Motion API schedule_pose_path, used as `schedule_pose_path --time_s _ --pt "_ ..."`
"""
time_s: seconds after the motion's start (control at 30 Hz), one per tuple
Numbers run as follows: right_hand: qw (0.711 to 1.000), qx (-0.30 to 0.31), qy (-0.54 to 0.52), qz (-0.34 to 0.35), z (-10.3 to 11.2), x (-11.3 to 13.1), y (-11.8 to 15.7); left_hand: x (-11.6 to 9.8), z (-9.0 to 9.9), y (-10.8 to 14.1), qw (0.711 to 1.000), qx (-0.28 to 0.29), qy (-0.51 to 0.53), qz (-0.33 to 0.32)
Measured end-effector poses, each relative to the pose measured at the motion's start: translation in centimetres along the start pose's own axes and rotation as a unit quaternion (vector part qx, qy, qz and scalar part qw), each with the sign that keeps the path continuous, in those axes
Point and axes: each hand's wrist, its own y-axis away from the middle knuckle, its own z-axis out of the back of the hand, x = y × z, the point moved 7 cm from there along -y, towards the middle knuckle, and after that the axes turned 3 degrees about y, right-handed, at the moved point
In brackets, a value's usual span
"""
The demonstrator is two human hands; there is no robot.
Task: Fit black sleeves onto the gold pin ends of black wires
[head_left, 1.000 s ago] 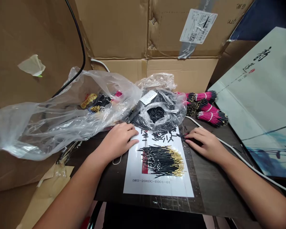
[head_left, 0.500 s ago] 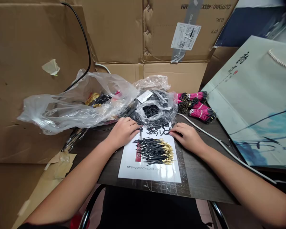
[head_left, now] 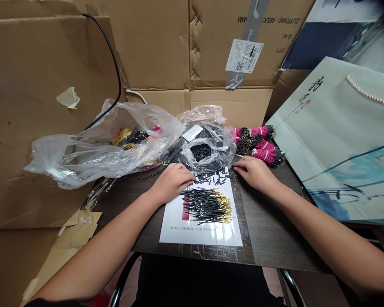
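The left hand and right hand are resting slightly curled on the desk, fingertips reaching inward; I cannot tell whether they are pinching anything. Loose black tubes are lying between them at twelve o'clock, gold-tipped black wires on a white sheet at six, and pink wire bundles at two.

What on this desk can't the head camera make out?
Head view:
- Contents of the large clear plastic bag: crumpled film blurs them.
- End of the printed code on the white sheet: glare washes it out.
- What lies under the left hand: the hand covers it.
- Left ends of the pink wire bundles: the smaller plastic bag hides them.
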Motion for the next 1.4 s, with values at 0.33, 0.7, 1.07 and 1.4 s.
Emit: schedule_pose_path --time_s 0.33,0.7,1.07,1.4 --pt "0.999 0.027 -0.032 0.014 -1.0 4.9 -0.1 0.2 -0.3 -0.3 1.000 -0.007 0.000 0.021" --pt "0.998 0.025 -0.060 0.017 -1.1 7.1 0.4 0.0 -0.8 -0.6 0.999 0.015 -0.037 0.034" --pt "0.992 0.020 -0.112 0.052 -0.1 7.3 0.7 -0.3 -0.6 -0.5 0.999 0.019 -0.030 0.023" --pt "0.993 0.033 0.005 0.113 0.8 2.7 2.1 -0.3 -0.5 -0.3 1.000 0.010 -0.010 0.020"
